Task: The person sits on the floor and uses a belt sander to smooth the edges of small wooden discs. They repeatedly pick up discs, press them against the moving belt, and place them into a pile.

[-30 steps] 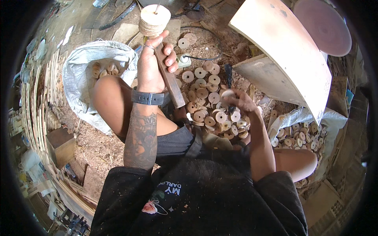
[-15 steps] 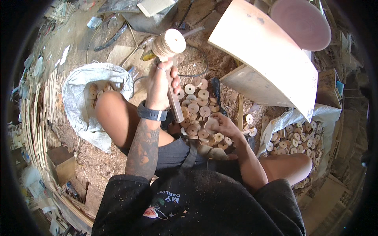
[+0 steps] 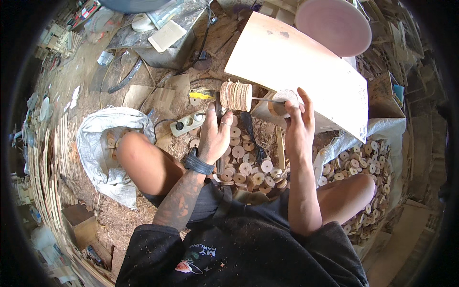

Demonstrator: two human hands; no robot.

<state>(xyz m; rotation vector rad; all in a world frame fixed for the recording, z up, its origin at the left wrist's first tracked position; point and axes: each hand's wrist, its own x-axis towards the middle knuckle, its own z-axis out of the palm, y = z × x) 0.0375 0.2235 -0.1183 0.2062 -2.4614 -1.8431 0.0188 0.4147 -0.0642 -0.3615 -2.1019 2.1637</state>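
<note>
My left hand (image 3: pixel 215 136) is closed round a dark wooden handle, gripping a tool with a thin metal rod (image 3: pixel 267 100) that points right. A stack of round wooden discs (image 3: pixel 235 96) sits on the rod close to the handle. At the rod's far end, my right hand (image 3: pixel 300 122) pinches a pale wooden disc (image 3: pixel 281 101), its outer fingers raised. The disc touches or overlaps the tip; whether the rod passes through its hole I cannot tell. Below my hands lies a pile of loose discs with centre holes (image 3: pixel 246 167).
A white sack (image 3: pixel 105 165) holding some discs stands by my left knee. Another sack of discs (image 3: pixel 368 165) lies right. A large pale curved panel (image 3: pixel 296 62) and a round pinkish panel (image 3: pixel 333 26) stand ahead. A power strip (image 3: pixel 188 123) and cables lie on the sawdust-covered floor.
My left hand has turned the tool so its stack of discs points right. My right hand has risen from the pile with a disc to the rod's end. The view has shifted slightly.
</note>
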